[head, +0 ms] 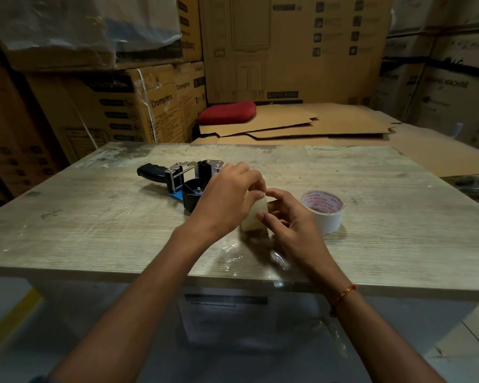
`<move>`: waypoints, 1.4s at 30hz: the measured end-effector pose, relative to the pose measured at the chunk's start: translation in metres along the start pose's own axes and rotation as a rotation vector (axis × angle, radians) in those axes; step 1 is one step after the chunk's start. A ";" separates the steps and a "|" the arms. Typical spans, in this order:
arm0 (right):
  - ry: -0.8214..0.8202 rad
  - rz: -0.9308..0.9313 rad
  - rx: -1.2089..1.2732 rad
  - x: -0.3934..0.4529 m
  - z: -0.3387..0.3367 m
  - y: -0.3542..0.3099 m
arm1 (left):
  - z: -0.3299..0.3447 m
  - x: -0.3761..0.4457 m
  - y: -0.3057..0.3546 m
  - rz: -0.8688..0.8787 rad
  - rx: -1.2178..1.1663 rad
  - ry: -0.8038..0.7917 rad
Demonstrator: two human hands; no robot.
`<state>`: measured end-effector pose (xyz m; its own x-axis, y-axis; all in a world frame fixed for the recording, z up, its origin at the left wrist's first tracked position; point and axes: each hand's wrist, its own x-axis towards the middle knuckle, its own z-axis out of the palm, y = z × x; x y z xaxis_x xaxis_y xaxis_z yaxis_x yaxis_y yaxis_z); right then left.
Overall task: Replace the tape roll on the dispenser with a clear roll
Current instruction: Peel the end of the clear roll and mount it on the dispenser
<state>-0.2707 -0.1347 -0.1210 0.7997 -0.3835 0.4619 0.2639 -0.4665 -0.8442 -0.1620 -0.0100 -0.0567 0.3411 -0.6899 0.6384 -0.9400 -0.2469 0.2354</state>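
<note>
A pale, translucent tape roll stands on edge on the table between both hands. My left hand pinches its top edge from the left. My right hand grips it from the right, fingers curled over its side. The tape dispenser, black-handled with a metal frame and blue base, lies on its side just behind my left hand; its black spindle hub carries no roll. A white roll with red print inside its core lies flat to the right of my right hand.
The worn wooden table has crumpled clear film near its front edge. Flattened cardboard sheets and a red cushion lie beyond the far edge. Stacked cartons wall in the back and left.
</note>
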 end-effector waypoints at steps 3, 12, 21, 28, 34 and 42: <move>0.011 0.001 -0.049 0.000 0.001 -0.002 | -0.003 0.002 0.002 0.019 0.052 -0.034; -0.049 0.033 -0.085 0.001 0.001 -0.001 | -0.008 -0.003 -0.014 -0.017 -0.058 0.021; -0.040 0.034 -0.092 0.000 0.002 -0.001 | -0.009 -0.006 -0.007 0.061 0.120 0.029; -0.008 0.033 -0.048 -0.003 0.002 -0.005 | -0.010 0.000 -0.003 -0.176 -0.029 -0.052; -0.033 0.021 -0.034 -0.004 0.001 -0.008 | -0.014 -0.009 -0.010 -0.490 -0.413 -0.127; 0.008 0.040 -0.018 -0.002 0.001 -0.004 | -0.007 -0.019 -0.016 -0.566 -0.810 -0.086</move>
<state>-0.2730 -0.1310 -0.1193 0.8050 -0.4088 0.4299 0.2219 -0.4646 -0.8573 -0.1537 0.0120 -0.0679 0.7071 -0.6691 0.2289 -0.3400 -0.0379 0.9396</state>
